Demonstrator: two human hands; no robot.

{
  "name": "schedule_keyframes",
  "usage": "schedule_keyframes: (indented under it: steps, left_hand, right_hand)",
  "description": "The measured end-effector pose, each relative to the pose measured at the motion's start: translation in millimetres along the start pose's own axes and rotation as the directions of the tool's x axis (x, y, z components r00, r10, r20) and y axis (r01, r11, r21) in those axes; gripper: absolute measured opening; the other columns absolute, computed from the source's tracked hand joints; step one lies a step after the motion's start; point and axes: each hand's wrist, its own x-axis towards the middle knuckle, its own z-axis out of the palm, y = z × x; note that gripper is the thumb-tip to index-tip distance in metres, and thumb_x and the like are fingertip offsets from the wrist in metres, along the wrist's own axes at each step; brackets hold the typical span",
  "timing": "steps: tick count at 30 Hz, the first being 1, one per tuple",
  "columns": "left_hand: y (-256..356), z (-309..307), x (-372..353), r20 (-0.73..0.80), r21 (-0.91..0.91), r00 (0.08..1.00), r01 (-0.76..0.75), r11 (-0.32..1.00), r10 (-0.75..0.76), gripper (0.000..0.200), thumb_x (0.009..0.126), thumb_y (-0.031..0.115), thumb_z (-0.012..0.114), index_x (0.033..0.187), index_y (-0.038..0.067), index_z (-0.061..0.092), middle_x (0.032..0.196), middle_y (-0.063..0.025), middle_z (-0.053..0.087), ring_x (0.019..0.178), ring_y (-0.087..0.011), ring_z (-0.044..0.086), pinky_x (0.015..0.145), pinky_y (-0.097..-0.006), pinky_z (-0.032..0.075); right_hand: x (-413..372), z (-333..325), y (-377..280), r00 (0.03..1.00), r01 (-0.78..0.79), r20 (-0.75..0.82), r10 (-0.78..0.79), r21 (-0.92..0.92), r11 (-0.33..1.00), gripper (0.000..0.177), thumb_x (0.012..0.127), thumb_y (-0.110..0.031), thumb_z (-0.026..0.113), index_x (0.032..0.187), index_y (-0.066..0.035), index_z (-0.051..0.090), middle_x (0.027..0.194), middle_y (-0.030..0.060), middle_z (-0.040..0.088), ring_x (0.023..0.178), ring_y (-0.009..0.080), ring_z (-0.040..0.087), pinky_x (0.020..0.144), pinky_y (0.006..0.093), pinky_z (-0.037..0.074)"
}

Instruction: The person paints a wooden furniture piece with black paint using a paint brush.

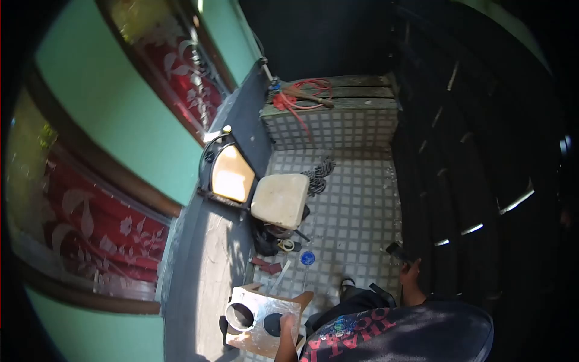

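Note:
A box-like piece (256,301) with a silvery, scuffed face and two round openings stands low in front of me. A pale ring edges its left opening; the right one looks dark inside. My left hand (288,322) grips it at the right edge of the dark opening, its fingers curled and partly hidden. Out to the right, my right hand (411,273) is closed around a dark, flat, phone-like object (395,250), held away from my body near the dark wall.
A chair (280,199) stands ahead by the left wall. Near it lie a blue lid-like round thing (307,258), a tape roll (289,245), reddish pieces (267,265) and a dark coiled rope (319,176). Red hose (307,92) rests on the slatted bench (356,90).

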Motion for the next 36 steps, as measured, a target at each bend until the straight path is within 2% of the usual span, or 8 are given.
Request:
schedule_keyframes:
  steps: [6, 13, 16, 27, 28, 29, 31, 36]
  left_hand:
    - [137, 61, 37, 0.136, 0.138, 0.972, -0.211, 0.968, 0.193, 0.024, 0.082, 0.015, 0.055, 0.093, 0.002, 0.072, 0.069, -0.0065, 0.061, 0.06, -0.018, 0.057, 0.052, -0.0348, 0.046]
    - [192, 87, 84, 0.205, 0.269, 0.979, -0.074, 0.96, 0.017, 0.022, 0.089, 0.018, 0.049, 0.095, 0.011, 0.07, 0.088, -0.006, 0.069, 0.073, -0.0196, 0.064, 0.056, -0.038, 0.051]
    - [211, 86, 100, 0.299, 0.438, 0.954, -0.145, 0.887, 0.008, 0.028, 0.085, 0.023, 0.061, 0.099, 0.003, 0.074, 0.087, -0.0112, 0.071, 0.076, -0.0227, 0.065, 0.061, -0.0403, 0.053]
    - [388, 116, 206, 0.62, 0.48, 0.766, -0.54, 0.691, 0.168, 0.028, 0.087, 0.021, 0.059, 0.1, 0.001, 0.074, 0.089, -0.0132, 0.073, 0.077, -0.0254, 0.068, 0.063, -0.043, 0.053]
    - [416, 131, 207, 0.53, 0.564, 0.831, -0.492, 0.664, 0.166, 0.027, 0.087, 0.021, 0.059, 0.097, 0.001, 0.074, 0.088, -0.0134, 0.073, 0.078, -0.025, 0.069, 0.063, -0.043, 0.053]
    - [431, 137, 250, 0.746, 0.469, 0.653, -0.657, 0.59, 0.134, 0.023, 0.095, 0.021, 0.053, 0.099, 0.01, 0.072, 0.099, -0.0093, 0.073, 0.091, -0.02, 0.067, 0.074, -0.0394, 0.052]
    - [467, 158, 275, 0.48, 0.667, 0.858, -0.222, 0.711, -0.182, 0.025, 0.096, 0.022, 0.052, 0.108, 0.01, 0.069, 0.098, -0.0081, 0.073, 0.09, -0.0205, 0.067, 0.074, -0.0404, 0.052]
    - [571, 237, 305, 0.54, 0.597, 0.84, -0.335, 0.729, -0.057, 0.027, 0.097, 0.023, 0.051, 0.113, 0.008, 0.066, 0.096, -0.0059, 0.072, 0.08, -0.0225, 0.067, 0.07, -0.041, 0.053]
  right_hand:
    - [-14, 76, -38, 0.997, -0.02, 0.078, 0.018, 0.035, 0.999, 0.052, 0.09, -0.057, 0.069, 0.088, -0.006, 0.064, 0.066, 0.0061, 0.065, 0.053, 0.0143, 0.063, 0.049, 0.0233, 0.054]
    - [-42, 132, -57, 0.988, 0.021, 0.149, -0.038, 0.118, 0.993, 0.025, 0.094, -0.031, 0.073, 0.092, -0.008, 0.066, 0.079, 0.008, 0.072, 0.064, 0.0153, 0.069, 0.052, 0.0239, 0.057]
    - [-57, 155, -60, 0.986, 0.025, 0.157, -0.055, 0.187, 0.982, 0.018, 0.094, -0.024, 0.075, 0.094, -0.009, 0.066, 0.082, 0.0082, 0.073, 0.068, 0.0164, 0.071, 0.052, 0.0241, 0.057]
    - [-81, 296, -116, 0.904, 0.369, 0.046, -0.426, 0.423, 0.828, 0.009, 0.091, -0.011, 0.075, 0.087, -0.008, 0.068, 0.088, 0.0093, 0.074, 0.083, 0.0219, 0.075, 0.064, 0.0258, 0.062]
    - [-85, 310, -127, 0.892, 0.39, 0.019, -0.453, 0.476, 0.788, 0.008, 0.091, -0.011, 0.075, 0.088, -0.008, 0.069, 0.089, 0.0091, 0.074, 0.084, 0.0216, 0.075, 0.066, 0.0258, 0.062]
    - [-93, 323, -139, 0.874, 0.415, 0.015, -0.486, 0.501, 0.76, 0.007, 0.091, -0.011, 0.075, 0.089, -0.007, 0.069, 0.091, 0.0089, 0.074, 0.085, 0.0213, 0.074, 0.067, 0.0256, 0.062]
    - [-113, 352, -163, 0.837, 0.455, 0.001, -0.547, 0.553, 0.698, 0.008, 0.091, -0.012, 0.075, 0.093, -0.006, 0.07, 0.094, 0.0085, 0.074, 0.086, 0.0207, 0.074, 0.07, 0.0253, 0.062]
    - [-149, 405, -214, 0.73, 0.565, -0.07, -0.679, 0.621, 0.543, 0.017, 0.093, -0.013, 0.072, 0.105, -0.002, 0.07, 0.103, 0.0082, 0.071, 0.091, 0.0195, 0.07, 0.079, 0.028, 0.06]
